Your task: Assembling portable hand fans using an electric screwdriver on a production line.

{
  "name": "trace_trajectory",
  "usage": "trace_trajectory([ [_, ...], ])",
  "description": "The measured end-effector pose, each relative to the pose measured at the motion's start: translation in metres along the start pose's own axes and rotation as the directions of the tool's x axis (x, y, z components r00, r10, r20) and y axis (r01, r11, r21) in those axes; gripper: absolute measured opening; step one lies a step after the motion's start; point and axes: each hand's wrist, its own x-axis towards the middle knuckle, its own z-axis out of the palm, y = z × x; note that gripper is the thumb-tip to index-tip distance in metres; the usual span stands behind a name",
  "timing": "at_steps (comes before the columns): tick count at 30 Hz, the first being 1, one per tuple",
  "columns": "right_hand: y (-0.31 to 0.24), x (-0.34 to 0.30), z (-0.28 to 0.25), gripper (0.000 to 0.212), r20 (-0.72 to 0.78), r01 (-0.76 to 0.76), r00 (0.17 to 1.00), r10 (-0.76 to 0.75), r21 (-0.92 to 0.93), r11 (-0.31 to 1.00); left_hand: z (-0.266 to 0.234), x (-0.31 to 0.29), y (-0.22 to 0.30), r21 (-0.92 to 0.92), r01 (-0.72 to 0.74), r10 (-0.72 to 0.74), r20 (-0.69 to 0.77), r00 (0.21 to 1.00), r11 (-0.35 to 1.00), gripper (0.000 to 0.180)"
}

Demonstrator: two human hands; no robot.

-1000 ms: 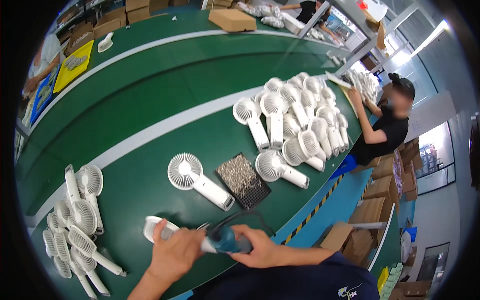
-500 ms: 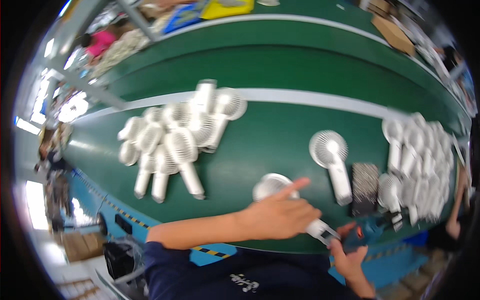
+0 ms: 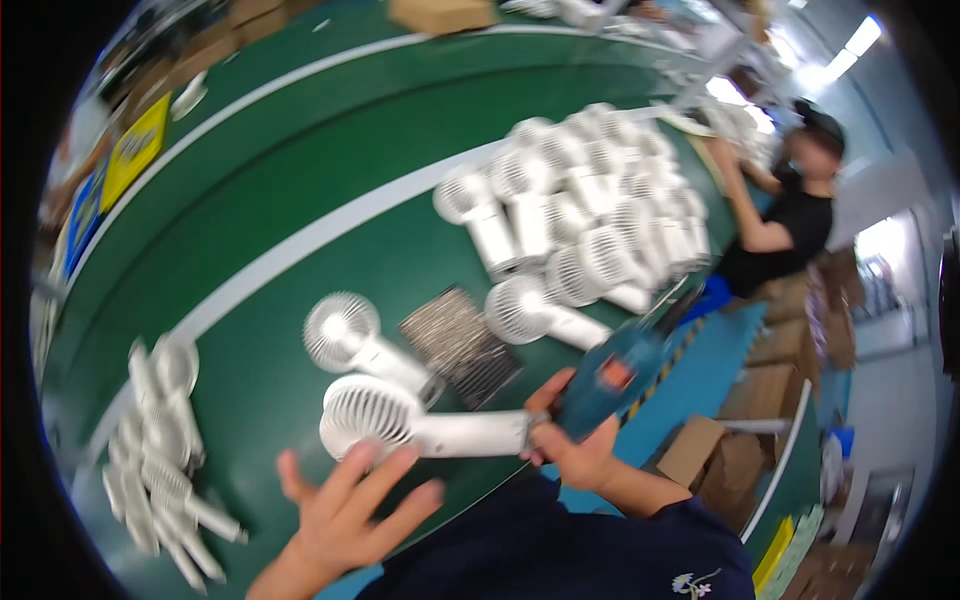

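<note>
A white handheld fan [image 3: 455,434] lies sideways in front of me, its round grille to the left. At the end of its handle, my right hand [image 3: 578,452] is closed, thumb and fingers on the fan. That same hand also holds a teal power screwdriver [image 3: 612,378], whose dark front end points up and right, away from the fan. My left hand [image 3: 345,525] is open, fingers spread, beside the fan's head; I cannot tell whether the fingertips touch it. Just beyond lies another white fan [image 3: 345,332], next to a dark block of small metal pieces, perhaps screws [image 3: 460,345].
A crowded group of white fans [image 3: 590,190] covers the right of the green bench [image 3: 270,300]. Another pile of fans [image 3: 160,450] lies at the left. A person in black [image 3: 790,220] works at the far right, near cardboard boxes [image 3: 770,390]. A pale rail [image 3: 300,245] crosses the bench.
The view has swung to the right. My left hand, earlier reaching across the fan, is now spread by its head. The fan's handle end stays at my right hand with the screwdriver.
</note>
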Motion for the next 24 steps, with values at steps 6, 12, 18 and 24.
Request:
trace_trajectory([
  [6, -0.054, 0.025, -0.157, 0.037, -0.748, 0.364, 0.609, -0.264, -0.033, 0.931, 0.046, -0.036, -0.015, -0.259, 0.233, -0.210, 0.116, 0.971, 0.937, 0.053],
  [12, -0.064, 0.058, -0.381, 0.024, -0.851, 0.382, 0.473, -0.228, -0.035, 0.924, 0.067, -0.034, -0.013, -0.317, 0.398, -0.365, 0.160, 0.917, 0.861, 0.051],
  [18, -0.024, 0.093, -0.500, 0.020, -0.914, 0.271, 0.389, -0.115, -0.006, 0.962, 0.060, -0.003, -0.031, -0.057, 0.403, -0.388, 0.179, 0.904, 0.913, 0.051],
  [24, -0.001, 0.121, -0.517, 0.015, -0.870, -0.056, 0.476, 0.131, 0.119, 0.991, 0.054, 0.031, -0.045, 0.126, 0.311, -0.336, 0.406, 0.850, 0.942, 0.055],
])
